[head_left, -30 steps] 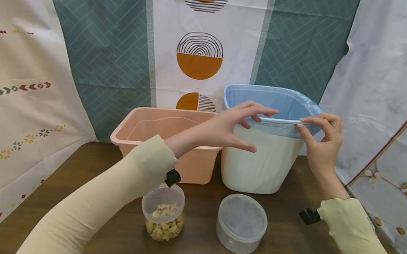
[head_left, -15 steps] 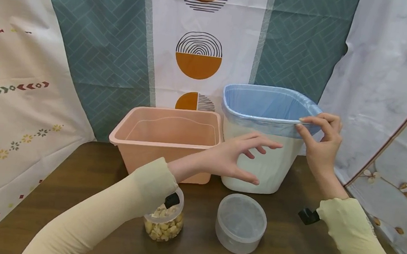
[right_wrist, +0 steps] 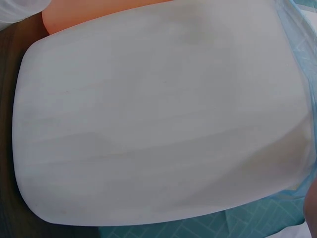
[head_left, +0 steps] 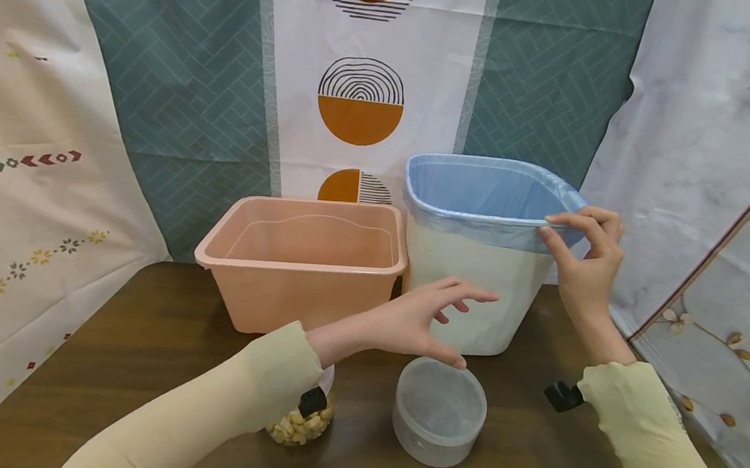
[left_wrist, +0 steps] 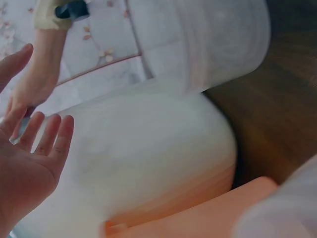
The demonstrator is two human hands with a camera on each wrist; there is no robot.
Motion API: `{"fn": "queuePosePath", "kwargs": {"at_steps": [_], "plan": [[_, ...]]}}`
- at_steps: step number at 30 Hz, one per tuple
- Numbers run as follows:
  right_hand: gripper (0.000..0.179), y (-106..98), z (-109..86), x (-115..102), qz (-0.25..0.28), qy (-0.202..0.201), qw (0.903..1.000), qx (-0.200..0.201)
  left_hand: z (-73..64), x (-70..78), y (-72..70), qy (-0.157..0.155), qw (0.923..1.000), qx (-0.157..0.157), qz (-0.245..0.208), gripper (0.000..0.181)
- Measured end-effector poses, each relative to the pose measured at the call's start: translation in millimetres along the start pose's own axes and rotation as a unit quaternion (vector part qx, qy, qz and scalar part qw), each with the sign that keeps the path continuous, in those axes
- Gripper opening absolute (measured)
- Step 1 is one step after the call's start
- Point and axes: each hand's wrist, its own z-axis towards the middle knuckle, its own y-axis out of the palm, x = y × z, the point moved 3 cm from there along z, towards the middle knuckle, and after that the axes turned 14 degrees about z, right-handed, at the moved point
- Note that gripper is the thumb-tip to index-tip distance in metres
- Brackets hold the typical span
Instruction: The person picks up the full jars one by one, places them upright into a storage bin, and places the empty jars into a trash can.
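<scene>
My right hand (head_left: pixel 586 258) pinches the rim of a white bin (head_left: pixel 479 282) between thumb and fingers, at its right front corner. A blue bag (head_left: pixel 488 188) lines the bin and folds over its edge. My left hand (head_left: pixel 431 318) holds nothing; its fingers are spread with the thumb apart, in front of the bin and just above a round clear plastic tub (head_left: pixel 438 421). The left wrist view shows that hand's palm and parted fingers (left_wrist: pixel 62 136). Partly hidden by my left sleeve is a clear jar of pale nut-like pieces (head_left: pixel 298 428).
A pink rectangular basin (head_left: pixel 296 279) stands left of the bin, close beside it. All stand on a dark brown wooden table (head_left: pixel 135 331). Patterned cloths (head_left: pixel 195 58) hang behind and at both sides.
My left hand has come down from near the bin's rim toward the round tub. My right hand keeps its pinch on the rim. The view has shifted slightly.
</scene>
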Motion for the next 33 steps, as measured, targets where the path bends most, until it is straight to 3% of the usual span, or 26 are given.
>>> {"fn": "queuePosePath", "kwargs": {"at_steps": [13, 18, 27, 33], "plan": [[0.015, -0.5, 0.1, 1.4, 0.010, 0.004, 0.9999, 0.006, -10.6, -12.8, 35.6, -0.026, 0.9924, -0.102, 0.064, 0.091], [0.014, 0.2, -0.5, 1.0, 0.013, 0.005, 0.9999, 0.005, -14.0, -15.2, 44.2, -0.044, 0.9872, -0.137, 0.069, 0.093], [0.015, 0.6, -0.5, 0.2, 0.018, 0.007, 0.9998, 0.006, -19.5, -16.4, 59.1, -0.037, 0.9782, -0.189, 0.078, 0.096], [0.015, 0.7, -0.5, 0.4, 0.019, 0.007, 0.9998, 0.008, -23.2, -18.9, 65.9, -0.053, 0.9688, -0.226, 0.087, 0.102]]}}
